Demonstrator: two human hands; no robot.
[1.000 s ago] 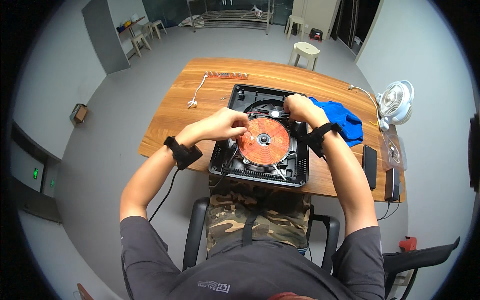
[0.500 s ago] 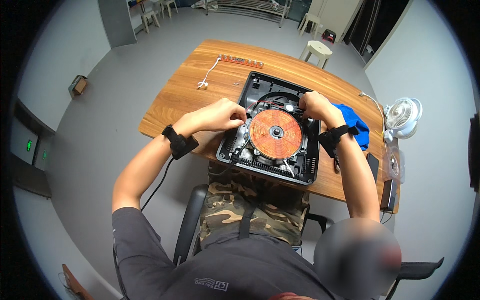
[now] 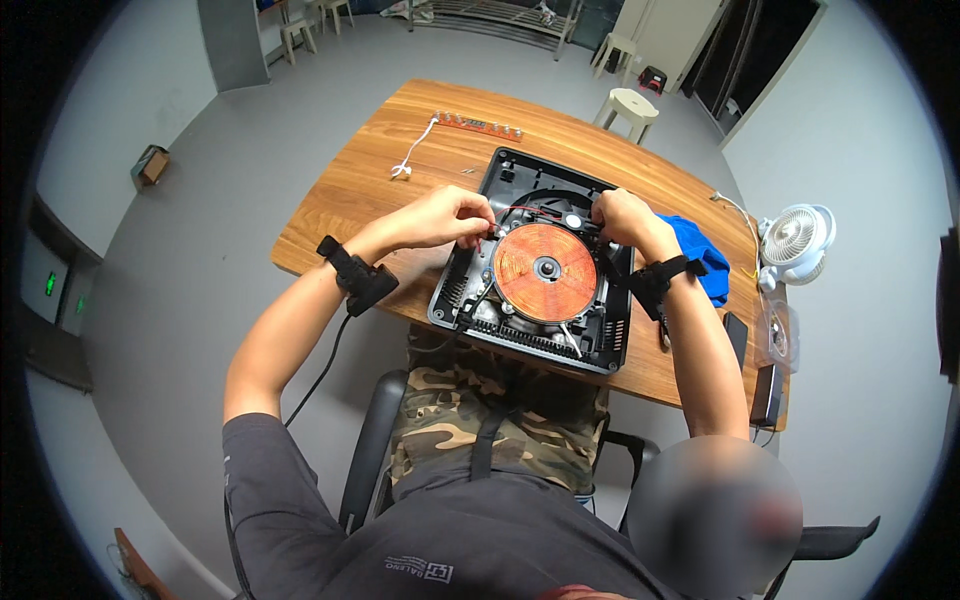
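Note:
An opened induction cooker lies on the table, its black plastic housing (image 3: 618, 340) tilted a little to the right. Inside it sits a round copper coil (image 3: 522, 280) with a dark centre. At the coil's upper left, my left hand (image 3: 448, 217) pinches a thin red wire (image 3: 489, 231) between thumb and fingertips. The wire runs over the coil's far side toward a small white disc (image 3: 573, 222). My right hand (image 3: 624, 216) reaches into the housing by the far right of the coil, fingers curled down; whatever they grip is hidden beneath them.
Toward the table's far edge lies an orange circuit board (image 3: 478, 127) with a white cable (image 3: 415, 150). A blue cloth (image 3: 705, 265) is bunched right of the housing. Farther right are a white fan (image 3: 797, 240), a clear plastic box (image 3: 777, 335) and a black box (image 3: 767, 395).
My left fingertips have lifted slightly and now hold the red wire at the coil's edge. My right hand stays at about the same spot. The whole view has shifted a little.

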